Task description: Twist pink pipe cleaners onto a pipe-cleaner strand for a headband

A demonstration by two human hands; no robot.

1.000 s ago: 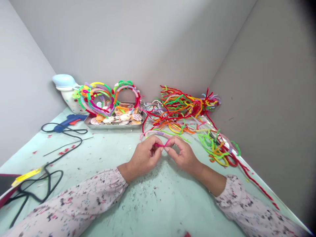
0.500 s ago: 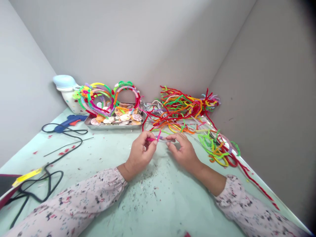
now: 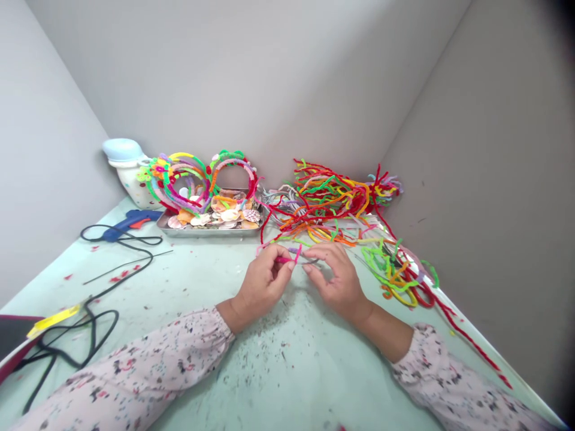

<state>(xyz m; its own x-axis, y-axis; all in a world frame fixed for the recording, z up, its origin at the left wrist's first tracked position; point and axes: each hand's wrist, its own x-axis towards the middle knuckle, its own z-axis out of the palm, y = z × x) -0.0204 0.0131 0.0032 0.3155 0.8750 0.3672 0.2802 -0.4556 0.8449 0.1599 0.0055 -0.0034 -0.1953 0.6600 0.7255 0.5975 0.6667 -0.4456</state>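
Slightly lower than a moment earlier, over the pale green worktop and just below the steel tray of seashells: left hand tightly pinching a pink pipe cleaner (short grip, for control), right hand loosely pinching its far end, steadying it.

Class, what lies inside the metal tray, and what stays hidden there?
Seashells fill the metal tray. Pipe-cleaner hoops stand over its back, so the tray's floor and most of its back rim are covered.

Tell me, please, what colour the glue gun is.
The glue gun is blue with an orange trigger, in the head view.
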